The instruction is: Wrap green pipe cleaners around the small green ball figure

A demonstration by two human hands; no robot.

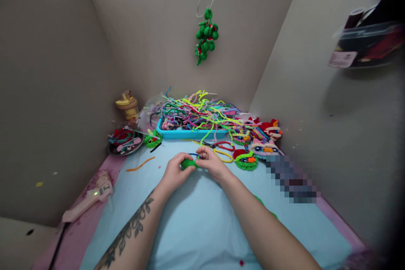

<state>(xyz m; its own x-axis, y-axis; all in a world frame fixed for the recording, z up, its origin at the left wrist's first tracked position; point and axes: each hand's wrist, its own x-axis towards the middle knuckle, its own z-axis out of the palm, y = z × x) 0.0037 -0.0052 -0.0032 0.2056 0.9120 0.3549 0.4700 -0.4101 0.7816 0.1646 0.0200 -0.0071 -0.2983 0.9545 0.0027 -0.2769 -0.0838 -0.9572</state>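
Note:
Near the middle of the blue cloth, my left hand (174, 169) is closed around a small fuzzy green pipe-cleaner piece (188, 163). My right hand (211, 163) meets it from the other side, thumb and fingers pinched at the piece's right end. A thin blue strand (192, 154) shows just behind the piece, between the hands; where it ends is hidden by the fingers. Scissors (225, 147) with red and yellow handles lie right behind my right hand. An orange pipe cleaner (141, 164) rests on the cloth to the left.
A blue tray (193, 134) heaped with pipe cleaners stands at the back. Finished-looking bird faces (246, 160) sit at right, a green one (153, 139) at left beside a dish (126, 148). A glue gun (91, 198) lies left. Green pieces (207, 36) hang on the wall.

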